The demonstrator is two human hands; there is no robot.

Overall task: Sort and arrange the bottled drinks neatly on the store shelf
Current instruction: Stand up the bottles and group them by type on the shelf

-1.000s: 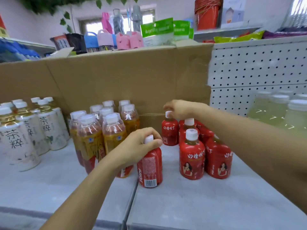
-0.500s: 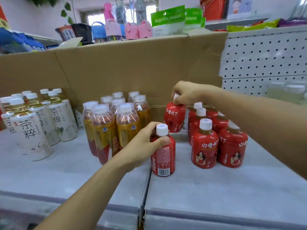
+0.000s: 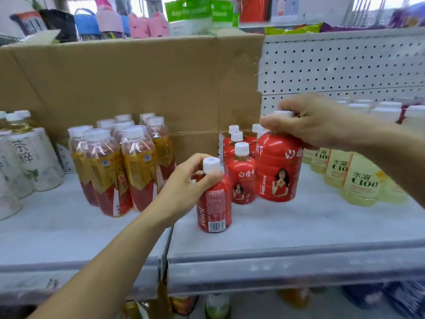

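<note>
My left hand point(image 3: 184, 183) grips the neck of a red juice bottle point(image 3: 214, 203) that stands on the grey shelf point(image 3: 299, 231), barcode side toward me. My right hand point(image 3: 308, 125) holds another red bottle point(image 3: 278, 169) by its white cap, lifted near the camera in front of the right side of the red group. Several more red bottles point(image 3: 241, 173) stand in a cluster behind, against the cardboard. A group of amber tea bottles point(image 3: 119, 164) stands to the left.
White-labelled tea bottles point(image 3: 25, 162) stand at the far left, pale yellow C100 bottles point(image 3: 358, 178) at the right. A cardboard sheet point(image 3: 138, 84) and white pegboard point(image 3: 345, 65) back the shelf. More goods sit on the lower shelf point(image 3: 216, 305).
My right hand has lifted its red bottle from the back of the group and brought it forward and right. My left hand stays on the front bottle. The camera has moved closer.
</note>
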